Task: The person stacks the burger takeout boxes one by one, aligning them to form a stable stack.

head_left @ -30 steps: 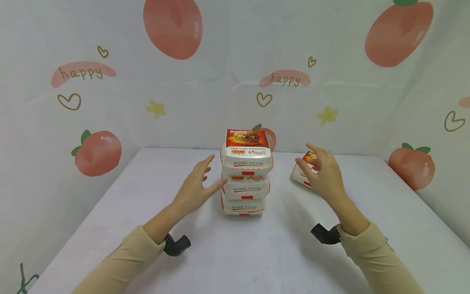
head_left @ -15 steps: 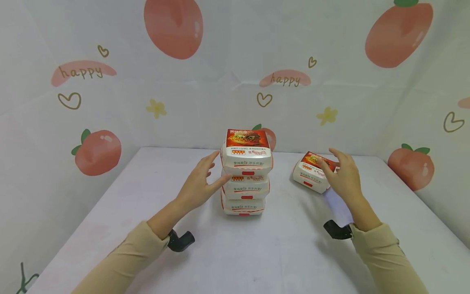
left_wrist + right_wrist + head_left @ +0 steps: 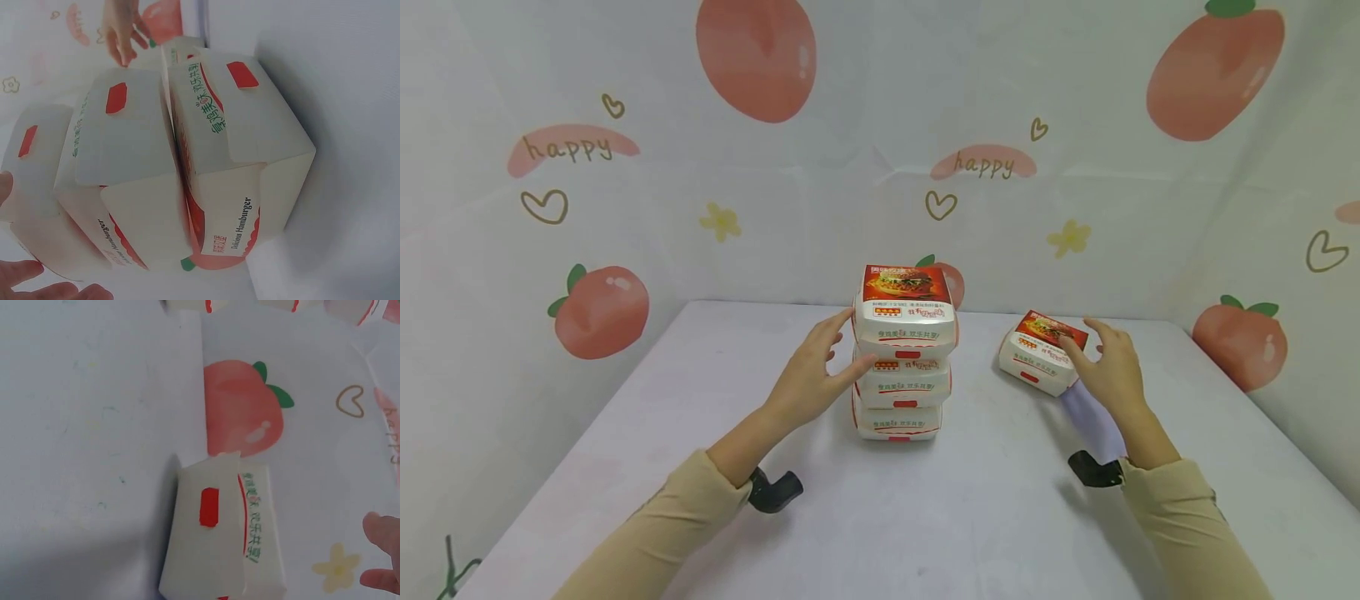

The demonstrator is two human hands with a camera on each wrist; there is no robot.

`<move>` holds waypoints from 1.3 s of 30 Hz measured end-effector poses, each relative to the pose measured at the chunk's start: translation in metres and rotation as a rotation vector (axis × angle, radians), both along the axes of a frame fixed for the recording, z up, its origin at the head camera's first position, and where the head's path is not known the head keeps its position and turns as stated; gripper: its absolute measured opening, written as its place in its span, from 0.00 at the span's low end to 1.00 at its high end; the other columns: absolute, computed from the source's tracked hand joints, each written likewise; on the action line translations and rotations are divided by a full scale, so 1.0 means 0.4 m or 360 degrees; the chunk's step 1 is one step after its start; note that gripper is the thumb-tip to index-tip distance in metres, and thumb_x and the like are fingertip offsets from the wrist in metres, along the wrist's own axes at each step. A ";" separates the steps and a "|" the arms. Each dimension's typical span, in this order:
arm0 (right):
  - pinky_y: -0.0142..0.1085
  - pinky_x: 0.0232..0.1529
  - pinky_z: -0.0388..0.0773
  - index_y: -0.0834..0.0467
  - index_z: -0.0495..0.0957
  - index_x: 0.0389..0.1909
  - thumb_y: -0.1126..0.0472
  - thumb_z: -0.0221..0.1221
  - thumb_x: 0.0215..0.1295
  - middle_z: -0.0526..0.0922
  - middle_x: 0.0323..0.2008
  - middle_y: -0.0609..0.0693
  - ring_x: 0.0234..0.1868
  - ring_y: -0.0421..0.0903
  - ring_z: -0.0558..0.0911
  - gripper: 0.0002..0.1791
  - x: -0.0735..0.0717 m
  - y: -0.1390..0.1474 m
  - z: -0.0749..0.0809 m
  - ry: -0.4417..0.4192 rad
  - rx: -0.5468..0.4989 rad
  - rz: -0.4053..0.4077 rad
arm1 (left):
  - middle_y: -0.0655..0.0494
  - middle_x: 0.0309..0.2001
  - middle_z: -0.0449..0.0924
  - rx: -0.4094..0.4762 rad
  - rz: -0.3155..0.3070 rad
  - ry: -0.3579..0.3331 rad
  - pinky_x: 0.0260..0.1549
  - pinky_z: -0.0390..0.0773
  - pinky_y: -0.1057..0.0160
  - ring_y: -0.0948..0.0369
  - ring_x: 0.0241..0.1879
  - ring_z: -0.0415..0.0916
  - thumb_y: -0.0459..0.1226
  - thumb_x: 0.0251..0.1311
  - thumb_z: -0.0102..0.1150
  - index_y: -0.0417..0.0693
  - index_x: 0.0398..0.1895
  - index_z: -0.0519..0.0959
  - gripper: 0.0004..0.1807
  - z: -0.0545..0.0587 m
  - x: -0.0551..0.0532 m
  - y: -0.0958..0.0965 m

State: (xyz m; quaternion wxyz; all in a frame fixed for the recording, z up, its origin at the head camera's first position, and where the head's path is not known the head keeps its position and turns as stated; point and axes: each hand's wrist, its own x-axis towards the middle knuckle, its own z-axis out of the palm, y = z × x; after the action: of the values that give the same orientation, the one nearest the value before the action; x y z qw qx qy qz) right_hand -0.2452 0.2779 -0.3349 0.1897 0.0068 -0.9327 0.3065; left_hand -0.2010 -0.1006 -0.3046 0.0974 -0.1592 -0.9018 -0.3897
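Three white hamburger boxes with red burger-picture lids stand stacked mid-table in the head view: top box [image 3: 908, 333], middle box [image 3: 902, 387], bottom box [image 3: 898, 422]. My left hand [image 3: 808, 379] is at the stack's left side, thumb and fingers spread, fingertips right by the top box. The left wrist view shows the stack sideways, with fingertips [image 3: 53, 290] at the lower left. A fourth hamburger box [image 3: 1037, 367] sits turned at an angle to the right. Beside it my right hand [image 3: 1112, 373] hovers, thumb overlapping its lid, fingers spread and holding nothing.
A white cloth covers the table [image 3: 917, 517]. Behind it hangs a white backdrop [image 3: 820, 183] printed with peaches, hearts and "happy". A black bent piece is worn at each wrist, one by the left cuff [image 3: 775, 492] and one by the right cuff [image 3: 1093, 471].
My right hand has moved right, uncovering more of the single box. My left hand has shifted slightly right, closer to the stack. The boxes have stayed in place.
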 end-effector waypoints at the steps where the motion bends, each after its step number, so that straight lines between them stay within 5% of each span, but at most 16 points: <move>1: 0.59 0.46 0.70 0.68 0.59 0.65 0.48 0.50 0.68 0.63 0.59 0.75 0.51 0.68 0.69 0.34 -0.002 0.003 -0.004 -0.0005 0.0003 -0.0004 | 0.49 0.70 0.57 0.0000 0.0000 0.0001 0.58 0.73 0.50 0.48 0.64 0.65 0.52 0.59 0.57 0.52 0.72 0.53 0.41 0.000 0.000 0.000; 20: 0.62 0.51 0.67 0.69 0.54 0.67 0.50 0.58 0.63 0.59 0.61 0.76 0.56 0.70 0.65 0.41 -0.028 0.027 -0.047 -0.0210 0.0028 0.0116 | 0.47 0.68 0.60 0.0017 0.0020 0.0031 0.57 0.74 0.50 0.47 0.63 0.66 0.49 0.63 0.54 0.50 0.70 0.56 0.35 -0.002 0.000 0.003; 31: 0.68 0.61 0.55 0.69 0.50 0.69 0.49 0.61 0.60 0.53 0.63 0.79 0.65 0.74 0.54 0.46 -0.038 0.030 -0.058 -0.0382 0.0069 0.0168 | 0.47 0.68 0.60 0.0033 0.0017 0.0035 0.57 0.74 0.50 0.47 0.64 0.65 0.49 0.65 0.52 0.49 0.70 0.56 0.34 -0.001 -0.001 0.003; 39: 0.68 0.61 0.55 0.68 0.50 0.69 0.48 0.61 0.60 0.52 0.64 0.79 0.65 0.75 0.53 0.46 -0.039 0.032 -0.064 -0.0377 0.0060 0.0194 | 0.47 0.68 0.59 0.0045 0.0018 0.0046 0.57 0.74 0.50 0.47 0.64 0.65 0.49 0.65 0.51 0.49 0.70 0.56 0.33 -0.002 -0.003 0.003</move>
State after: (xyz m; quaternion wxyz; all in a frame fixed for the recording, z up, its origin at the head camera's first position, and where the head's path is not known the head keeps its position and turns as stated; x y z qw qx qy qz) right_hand -0.2606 0.2908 -0.3604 0.0589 0.0307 -0.9521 0.2985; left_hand -0.2023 -0.0994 -0.3052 0.1148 -0.1581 -0.8956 -0.3996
